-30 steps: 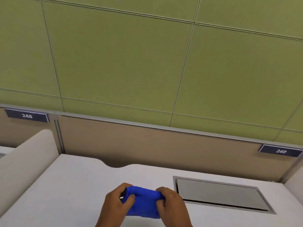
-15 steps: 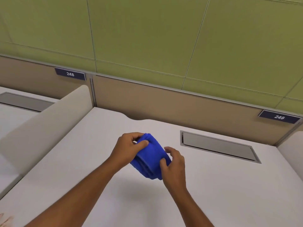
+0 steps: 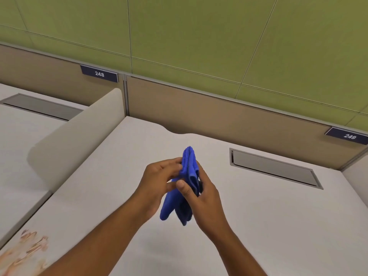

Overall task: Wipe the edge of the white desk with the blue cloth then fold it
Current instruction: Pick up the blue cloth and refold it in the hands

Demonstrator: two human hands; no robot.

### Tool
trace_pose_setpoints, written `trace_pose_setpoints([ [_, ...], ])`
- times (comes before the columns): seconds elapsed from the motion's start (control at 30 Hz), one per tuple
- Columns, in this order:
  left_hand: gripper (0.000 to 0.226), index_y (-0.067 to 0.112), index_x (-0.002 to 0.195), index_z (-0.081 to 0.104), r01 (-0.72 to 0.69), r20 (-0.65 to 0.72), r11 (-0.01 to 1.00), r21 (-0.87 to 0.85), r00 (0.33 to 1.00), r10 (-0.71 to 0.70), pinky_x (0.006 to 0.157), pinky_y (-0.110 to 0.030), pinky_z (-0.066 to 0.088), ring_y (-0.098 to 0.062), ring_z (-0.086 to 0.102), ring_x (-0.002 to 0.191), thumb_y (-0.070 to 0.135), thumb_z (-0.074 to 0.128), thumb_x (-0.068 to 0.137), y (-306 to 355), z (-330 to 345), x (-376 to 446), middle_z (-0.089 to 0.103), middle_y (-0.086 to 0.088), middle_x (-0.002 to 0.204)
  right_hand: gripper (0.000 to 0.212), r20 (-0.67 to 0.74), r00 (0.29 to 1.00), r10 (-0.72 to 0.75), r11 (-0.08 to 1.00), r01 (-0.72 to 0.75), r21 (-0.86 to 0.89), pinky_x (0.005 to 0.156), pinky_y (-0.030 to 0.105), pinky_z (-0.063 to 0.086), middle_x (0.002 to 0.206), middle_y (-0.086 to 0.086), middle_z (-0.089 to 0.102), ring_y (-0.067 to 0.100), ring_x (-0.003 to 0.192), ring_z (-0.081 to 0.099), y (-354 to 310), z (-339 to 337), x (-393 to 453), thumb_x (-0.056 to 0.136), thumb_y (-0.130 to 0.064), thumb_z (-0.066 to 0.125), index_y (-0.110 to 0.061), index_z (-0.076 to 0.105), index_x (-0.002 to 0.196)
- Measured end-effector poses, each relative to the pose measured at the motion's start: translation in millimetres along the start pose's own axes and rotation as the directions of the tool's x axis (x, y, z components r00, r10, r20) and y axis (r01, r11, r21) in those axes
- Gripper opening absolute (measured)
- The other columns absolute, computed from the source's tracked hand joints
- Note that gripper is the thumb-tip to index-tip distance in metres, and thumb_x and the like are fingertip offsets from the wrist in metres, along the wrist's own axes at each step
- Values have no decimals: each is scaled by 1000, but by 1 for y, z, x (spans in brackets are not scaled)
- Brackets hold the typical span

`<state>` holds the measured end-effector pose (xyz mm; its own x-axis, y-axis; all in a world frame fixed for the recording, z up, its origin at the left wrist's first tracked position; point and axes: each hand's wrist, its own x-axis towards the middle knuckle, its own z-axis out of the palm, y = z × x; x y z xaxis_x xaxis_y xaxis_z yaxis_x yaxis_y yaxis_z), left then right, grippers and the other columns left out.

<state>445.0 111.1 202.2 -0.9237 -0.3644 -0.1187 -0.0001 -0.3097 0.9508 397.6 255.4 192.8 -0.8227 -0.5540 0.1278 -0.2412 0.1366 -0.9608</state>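
The blue cloth (image 3: 187,184) is bunched into a narrow, upright bundle between my two hands, held in the air above the middle of the table (image 3: 258,226) — not touching it. Its top edge pokes up past my fingers, and two loose lobes hang down below my palms.

My left hand (image 3: 157,180) has its grip pinching the cloth on the left side, fingertips curled onto the upper folds. My right hand (image 3: 201,194) closes on it from the right, thumb pressed across the front of the bundle, fingers wrapped behind.

Around the hands the white surface lies open on every side. Toward the far edge there is a shallow curved notch, and toward the far right corner a grey recessed hatch (image 3: 272,168), well apart from the cloth. A rounded beige divider (image 3: 79,136) rises along the left edge; the brown back panel (image 3: 219,118) closes the far edge, with number plates 248 (image 3: 99,73) and 249 (image 3: 349,136) — green wall panels above.
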Motion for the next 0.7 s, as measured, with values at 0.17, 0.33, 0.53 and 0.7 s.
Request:
trace_pose_setpoints([
  [0.17,27,35,126,74,-113,67,987,117,992,106,101,-34,54,-19,72,117,34,66,100,0,-24,-8,78,5,122,44,-14,1000,21,999,-22,-26,87,12,52,119,-15,73,0,111,67,-5,22,3,101,-53,54,-45,54,144],
  [0.33,29,46,129,69,-163,145,970,182,980,137,93,-16,54,-5,66,123,41,60,102,5,-40,-5,73,18,129,22,-64,998,21,999,-23,-37,89,3,45,125,-29,56,-7,120,59,-15,35,11,105,-47,52,-51,61,125],
  [0.53,28,36,128,71,-141,32,960,243,990,137,106,-43,54,-14,69,117,28,57,105,12,-61,3,76,13,121,16,-115,991,73,995,-80,-57,81,16,55,113,-16,74,3,107,70,-17,45,22,103,-31,63,-39,75,112],
  [0.7,25,35,113,77,-175,16,948,267,984,177,91,-31,59,-9,72,105,21,57,106,28,-99,18,79,12,111,16,-167,960,224,971,-206,119,83,36,58,94,-2,78,18,90,71,-25,31,28,91,-23,62,-22,78,95],
])
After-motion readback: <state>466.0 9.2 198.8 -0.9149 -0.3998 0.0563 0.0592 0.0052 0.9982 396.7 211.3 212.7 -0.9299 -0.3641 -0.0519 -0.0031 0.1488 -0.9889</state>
